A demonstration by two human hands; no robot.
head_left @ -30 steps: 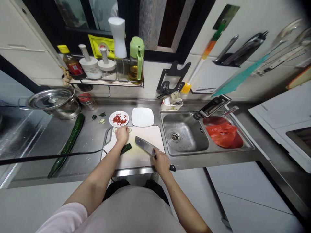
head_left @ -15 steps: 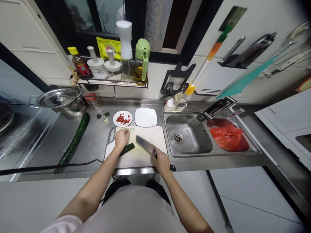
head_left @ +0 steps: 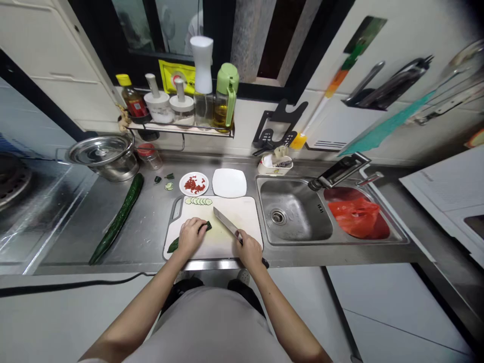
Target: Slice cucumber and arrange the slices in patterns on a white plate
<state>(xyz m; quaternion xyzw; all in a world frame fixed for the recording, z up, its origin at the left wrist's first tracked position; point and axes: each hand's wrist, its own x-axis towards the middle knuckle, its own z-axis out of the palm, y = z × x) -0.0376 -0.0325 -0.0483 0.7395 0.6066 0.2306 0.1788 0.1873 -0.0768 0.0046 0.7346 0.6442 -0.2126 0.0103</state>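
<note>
My left hand (head_left: 191, 236) is closed over a piece of cucumber (head_left: 173, 245) on the white cutting board (head_left: 230, 247); both ends of the piece show past the hand. In my right hand (head_left: 249, 250) is a kitchen knife (head_left: 226, 220), gripped by its dark handle, with the blade pointing up and left over the board, apart from the cucumber. A row of cucumber slices (head_left: 198, 201) lies along the board's upper left edge. Behind the board stand a white plate with chopped red bits (head_left: 194, 184) and a bare white square plate (head_left: 229, 183).
A whole cucumber (head_left: 118, 222) lies left of the board, near cucumber scraps (head_left: 169, 186) and a lidded steel pot (head_left: 104, 156). Rightward is the sink (head_left: 295, 237) with a red plastic bag (head_left: 355, 217). A shelf of seasoning bottles (head_left: 181, 126) hangs behind. A black cable (head_left: 75, 287) crosses at left.
My left hand has moved from the slices at the board's upper edge down onto the cucumber piece. The knife has turned slightly, its tip pointing more away from me.
</note>
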